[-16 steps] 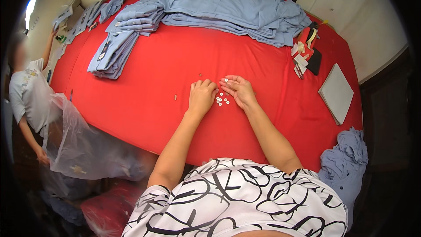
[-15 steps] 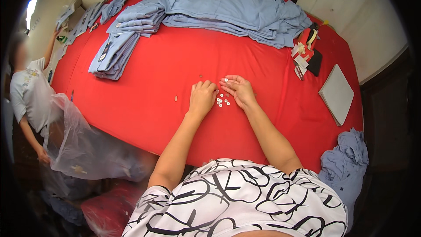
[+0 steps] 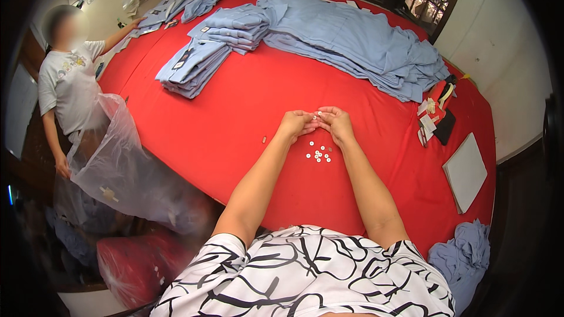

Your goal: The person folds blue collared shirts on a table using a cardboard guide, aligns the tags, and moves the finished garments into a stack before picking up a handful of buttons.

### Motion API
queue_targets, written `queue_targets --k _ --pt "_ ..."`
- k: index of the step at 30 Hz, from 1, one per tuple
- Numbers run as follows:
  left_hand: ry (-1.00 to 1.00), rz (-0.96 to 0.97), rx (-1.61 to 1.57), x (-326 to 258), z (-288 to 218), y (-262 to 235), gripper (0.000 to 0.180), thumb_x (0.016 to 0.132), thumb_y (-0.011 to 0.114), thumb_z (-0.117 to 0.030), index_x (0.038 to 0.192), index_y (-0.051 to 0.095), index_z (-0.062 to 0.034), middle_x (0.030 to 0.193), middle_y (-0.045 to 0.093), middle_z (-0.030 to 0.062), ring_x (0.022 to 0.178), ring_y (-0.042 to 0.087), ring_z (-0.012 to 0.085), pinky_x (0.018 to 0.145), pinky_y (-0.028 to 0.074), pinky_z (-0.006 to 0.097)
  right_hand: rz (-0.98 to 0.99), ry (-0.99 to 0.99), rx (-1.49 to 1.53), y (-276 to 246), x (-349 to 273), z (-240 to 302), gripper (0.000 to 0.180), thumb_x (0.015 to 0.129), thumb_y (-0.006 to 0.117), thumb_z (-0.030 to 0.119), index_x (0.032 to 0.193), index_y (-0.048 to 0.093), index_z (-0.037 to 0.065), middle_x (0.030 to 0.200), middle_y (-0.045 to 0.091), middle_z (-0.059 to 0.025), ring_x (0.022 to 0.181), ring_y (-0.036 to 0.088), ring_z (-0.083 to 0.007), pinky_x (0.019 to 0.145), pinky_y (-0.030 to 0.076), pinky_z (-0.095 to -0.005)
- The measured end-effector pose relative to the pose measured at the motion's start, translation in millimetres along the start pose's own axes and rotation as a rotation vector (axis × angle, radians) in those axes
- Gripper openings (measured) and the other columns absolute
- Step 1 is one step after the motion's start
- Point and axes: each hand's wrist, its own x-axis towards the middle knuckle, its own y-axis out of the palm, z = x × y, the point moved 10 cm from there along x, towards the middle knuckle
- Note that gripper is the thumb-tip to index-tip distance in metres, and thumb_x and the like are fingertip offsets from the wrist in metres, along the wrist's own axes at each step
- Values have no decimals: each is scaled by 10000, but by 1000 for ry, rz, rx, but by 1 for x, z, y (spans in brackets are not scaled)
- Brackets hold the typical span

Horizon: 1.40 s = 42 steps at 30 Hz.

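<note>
The left hand [image 3: 295, 124] and the right hand [image 3: 336, 124] are meeting fingertip to fingertip over the red table cover [image 3: 235, 117], pinching something tiny and pale between them; it is too small to tell for certain what it is, though it looks like one of the buttons. Both hands are curling their fingers inward, knuckles up, thumbs tucked under.

The small white buttons [image 3: 318, 154] are lying loose in a little scatter on the red cloth, round, flat and pale. They are sitting just below the hands, toward the person, between the two forearms and slightly nearer the right wrist. One more pale bit [image 3: 264, 139] is lying apart, just to the left of the left wrist.

Farther out, a spread heap of light blue shirts [image 3: 358, 41] is covering the far side of the table, with folded stacks of blue shirts [image 3: 194, 64] to its left. At the right edge a white flat pad [image 3: 465, 171] is lying near a cluster of red, black and white items [image 3: 435, 111]. At the left, another person in a pale shirt [image 3: 67, 82] is standing beside a clear plastic bag [image 3: 111, 164].
</note>
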Motion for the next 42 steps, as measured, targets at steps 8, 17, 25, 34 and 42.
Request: queue_targets --k 8,17,25,34,42 --pt "-73 -52 -107 4 9 -6 194 974 590 -127 1041 620 53 960 684 128 886 692 183 799 607 272 37 68 -19 2 3 -5 213 938 559 17 1123 570 -88 1059 661 -199 942 677 -243 858 584 -332" --pt "-85 -41 -121 6 11 -7 175 977 590 -133 1007 626 35 944 686 110 857 691 165 786 607 260 5 60 -54 7 -3 2 147 942 551 -23 1075 595 -68 996 689 -160 893 688 -200 823 586 -289" --pt "-50 -40 -107 4 10 -6 149 980 583 -120 996 618 24 938 682 101 872 686 157 795 601 260 24 -3 -61 8 -4 1 141 938 572 -15 1067 596 -65 979 691 -148 877 690 -182 787 583 -258" --pt "19 -65 33 -13 10 -10 160 973 576 -91 1034 593 56 935 678 137 859 687 192 784 597 289 -14 -152 -620 25 -27 19 98 900 634 61 959 675 -6 861 689 -79 747 654 -128 682 524 -267" --pt "249 -110 783 -46 -8 7 171 921 613 -125 922 670 35 786 714 122 717 703 171 657 559 307 92 -191 -998 29 -62 34 119 878 631 69 945 708 8 835 705 -70 727 649 -135 672 512 -307"
